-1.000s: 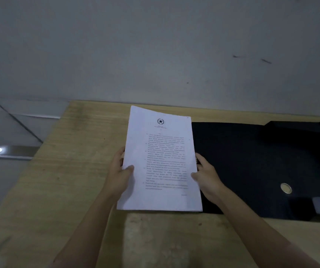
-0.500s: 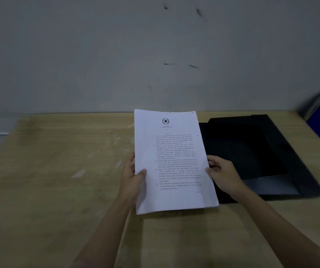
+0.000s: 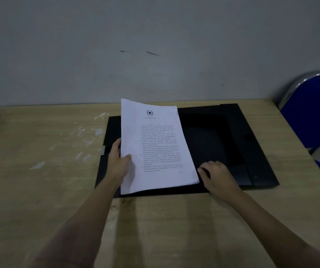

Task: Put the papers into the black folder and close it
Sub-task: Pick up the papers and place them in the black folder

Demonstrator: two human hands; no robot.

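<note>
**Papers held over the open black folder**

Left hand (image 3: 119, 165): fingers (image 3: 126, 158) closed on the left edge of the papers (image 3: 156, 146), thumb on the printed top sheet, other fingers hidden behind the stack. Right hand (image 3: 219, 176): fingers (image 3: 203, 169) curled and pressed down on the black folder (image 3: 238, 144), just beside the lower right corner of the papers, holding nothing as far as visible. Between the two hands, papers tilted up on the left side, right edge low and close to the folder surface; contact there cannot be told. Under and to the right of the fingers, black folder lying open and flat on the desk (image 3: 39, 190). Left of the left fingers, small metal clasp (image 3: 103, 150) at the folder edge. Far right of the right fingers, blue chair (image 3: 313, 113) beside the desk.
</note>
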